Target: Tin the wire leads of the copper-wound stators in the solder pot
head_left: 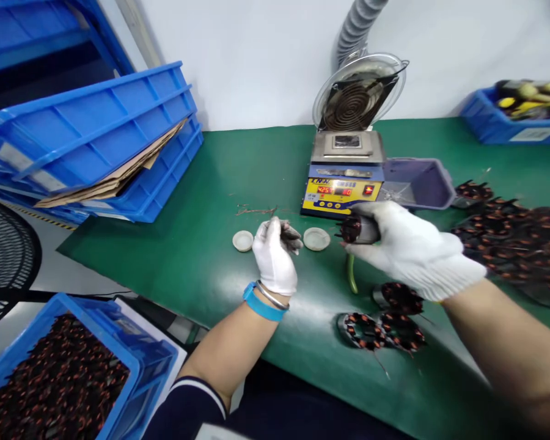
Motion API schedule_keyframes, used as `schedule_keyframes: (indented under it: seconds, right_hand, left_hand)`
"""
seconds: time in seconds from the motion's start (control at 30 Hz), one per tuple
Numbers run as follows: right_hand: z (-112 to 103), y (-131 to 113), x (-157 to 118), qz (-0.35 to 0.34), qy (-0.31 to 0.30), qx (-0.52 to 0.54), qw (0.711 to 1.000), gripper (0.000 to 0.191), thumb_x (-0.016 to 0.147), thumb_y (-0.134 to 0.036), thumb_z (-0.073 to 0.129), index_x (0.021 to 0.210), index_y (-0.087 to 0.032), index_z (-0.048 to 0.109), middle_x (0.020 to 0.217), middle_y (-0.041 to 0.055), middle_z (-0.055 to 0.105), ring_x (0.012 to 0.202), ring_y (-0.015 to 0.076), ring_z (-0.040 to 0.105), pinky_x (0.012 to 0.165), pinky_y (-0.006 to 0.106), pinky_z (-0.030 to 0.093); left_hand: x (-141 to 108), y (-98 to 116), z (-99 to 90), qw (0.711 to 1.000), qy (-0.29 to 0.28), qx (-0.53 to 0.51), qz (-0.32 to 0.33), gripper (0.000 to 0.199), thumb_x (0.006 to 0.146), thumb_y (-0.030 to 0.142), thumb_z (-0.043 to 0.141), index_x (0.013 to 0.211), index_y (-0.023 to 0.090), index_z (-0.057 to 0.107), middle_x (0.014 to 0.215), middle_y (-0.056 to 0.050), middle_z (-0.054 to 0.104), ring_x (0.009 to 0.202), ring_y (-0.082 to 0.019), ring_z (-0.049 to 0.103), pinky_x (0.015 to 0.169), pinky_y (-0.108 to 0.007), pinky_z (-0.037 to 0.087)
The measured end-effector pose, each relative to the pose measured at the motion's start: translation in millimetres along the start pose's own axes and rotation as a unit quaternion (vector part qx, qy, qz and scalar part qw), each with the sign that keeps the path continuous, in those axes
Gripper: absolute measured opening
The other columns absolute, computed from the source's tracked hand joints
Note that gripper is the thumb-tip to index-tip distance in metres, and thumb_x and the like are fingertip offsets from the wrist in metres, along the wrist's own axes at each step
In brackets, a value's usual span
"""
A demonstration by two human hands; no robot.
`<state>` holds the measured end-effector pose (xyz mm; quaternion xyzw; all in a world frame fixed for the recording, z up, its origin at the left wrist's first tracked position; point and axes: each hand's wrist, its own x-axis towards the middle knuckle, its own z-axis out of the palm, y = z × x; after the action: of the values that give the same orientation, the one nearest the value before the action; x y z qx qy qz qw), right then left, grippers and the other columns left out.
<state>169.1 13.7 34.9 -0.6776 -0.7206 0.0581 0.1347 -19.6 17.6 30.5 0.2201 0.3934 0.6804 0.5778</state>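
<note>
My right hand [401,241], in a white glove, grips a motor stator [358,230] on its side, copper windings and dark prongs facing left. In a white glove with greyed fingertips, my left hand [277,250] is closed in a pinch; what it may hold is hidden. Thin copper wire pieces [254,211] lie just beyond it. Two small shallow dishes flank that hand, the left dish [242,241] and the right dish [316,239]. Below my right hand, several stators [363,330] stand on the green table, and a green handle [351,275] lies nearby.
A solder pot [343,183] with a lit red display stands under a round hood and duct. Beside it is a grey-purple bin [421,183]. Many stators [517,244] crowd the right. Blue crates [105,134] stack at left; a blue bin [132,366] of wound parts stands lower left.
</note>
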Motion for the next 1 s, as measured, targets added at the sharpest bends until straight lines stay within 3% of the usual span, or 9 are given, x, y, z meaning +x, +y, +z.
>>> schedule_keyframes:
  seconds: [0.13, 0.37, 0.53, 0.77, 0.9, 1.0]
  right_hand:
    - [7.4, -2.6, 19.0, -0.024, -0.083, -0.082, 0.993, 0.063, 0.084, -0.055, 0.051, 0.139, -0.024, 0.044, 0.139, 0.0133, 0.053, 0.094, 0.0282, 0.067, 0.076, 0.041, 0.052]
    - [14.4, -16.6, 32.0, -0.093, -0.122, -0.185, 0.971, 0.050, 0.089, -0.048, 0.044, 0.130, -0.020, 0.053, 0.126, 0.0147, 0.058, 0.076, 0.0201, 0.061, 0.057, 0.027, 0.036]
    - [8.3, -25.4, 35.3, -0.105, -0.138, -0.208, 0.963, 0.043, 0.090, -0.040, 0.043, 0.126, -0.019, 0.056, 0.114, 0.0153, 0.060, 0.077, 0.0221, 0.061, 0.059, 0.030, 0.037]
    - [-16.3, -29.2, 29.0, -0.085, -0.126, -0.251, 0.956, 0.051, 0.095, -0.045, 0.037, 0.138, -0.018, 0.044, 0.129, 0.0185, 0.054, 0.084, 0.0241, 0.063, 0.063, 0.034, 0.038]
    - [-22.0, -37.8, 31.5, -0.107, -0.143, -0.268, 0.947, 0.043, 0.097, -0.027, 0.026, 0.129, -0.019, 0.054, 0.114, 0.0186, 0.058, 0.092, 0.0289, 0.062, 0.070, 0.038, 0.043]
    - [-12.9, -45.9, 36.0, -0.100, -0.146, -0.269, 0.947, 0.047, 0.098, -0.027, 0.021, 0.124, -0.019, 0.059, 0.106, 0.0194, 0.060, 0.089, 0.0323, 0.063, 0.069, 0.044, 0.047]
  left_hand:
    - [-0.4, 0.1, -0.6, 1.000, 0.012, -0.011, 0.001, 0.026, 0.090, 0.038, 0.057, 0.072, 0.020, 0.053, 0.058, 0.004, 0.055, 0.046, -0.009, 0.052, 0.043, -0.021, 0.034]
    - [0.5, -1.3, -1.1, 1.000, 0.014, -0.010, -0.019, 0.028, 0.090, 0.041, 0.059, 0.073, 0.019, 0.055, 0.058, 0.003, 0.055, 0.047, -0.008, 0.052, 0.045, -0.020, 0.035]
    - [0.9, -2.0, -0.9, 0.999, 0.006, -0.025, -0.041, 0.028, 0.090, 0.041, 0.059, 0.074, 0.018, 0.056, 0.060, 0.004, 0.055, 0.050, -0.008, 0.053, 0.046, -0.020, 0.036]
    - [-0.2, 1.1, -0.7, 0.998, 0.008, -0.040, -0.052, 0.029, 0.090, 0.042, 0.059, 0.074, 0.018, 0.056, 0.062, 0.003, 0.056, 0.053, -0.008, 0.055, 0.048, -0.020, 0.037]
    - [-1.8, 3.3, -0.1, 0.997, 0.004, -0.052, -0.057, 0.027, 0.092, 0.037, 0.056, 0.074, 0.018, 0.055, 0.061, 0.003, 0.056, 0.051, -0.008, 0.054, 0.048, -0.019, 0.037]
    - [-2.4, 6.4, 1.4, 0.996, 0.009, -0.048, -0.069, 0.029, 0.093, 0.040, 0.055, 0.074, 0.018, 0.054, 0.060, 0.003, 0.054, 0.048, -0.007, 0.052, 0.047, -0.020, 0.035]
